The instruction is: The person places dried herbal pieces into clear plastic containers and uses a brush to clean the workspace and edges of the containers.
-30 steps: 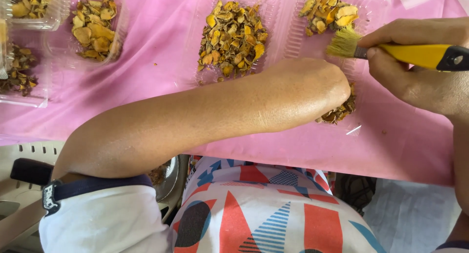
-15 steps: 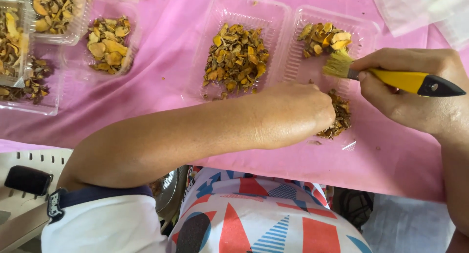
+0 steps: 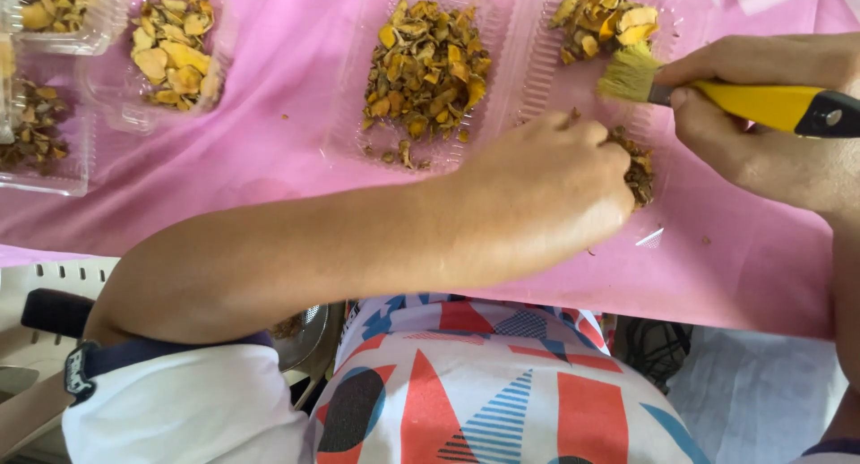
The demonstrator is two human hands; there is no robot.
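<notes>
— Since a second ago our left hand (image 3: 546, 186) has slid off the pink cloth (image 3: 269, 159) onto the dark dried slices (image 3: 638, 170), fingers curled round a clump.

— And our right hand (image 3: 761, 124)?

— Pinching the yellow-handled brush (image 3: 717, 92), bristles over the clear tray (image 3: 573, 79) of orange turmeric chips (image 3: 609, 21).

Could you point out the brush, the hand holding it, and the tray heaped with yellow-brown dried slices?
brush (image 3: 632, 74), head view, on its pale bristles.
right hand (image 3: 761, 150), head view, on the fingers under the yellow handle.
middle tray (image 3: 428, 65), head view, on its heap of slices.
</notes>
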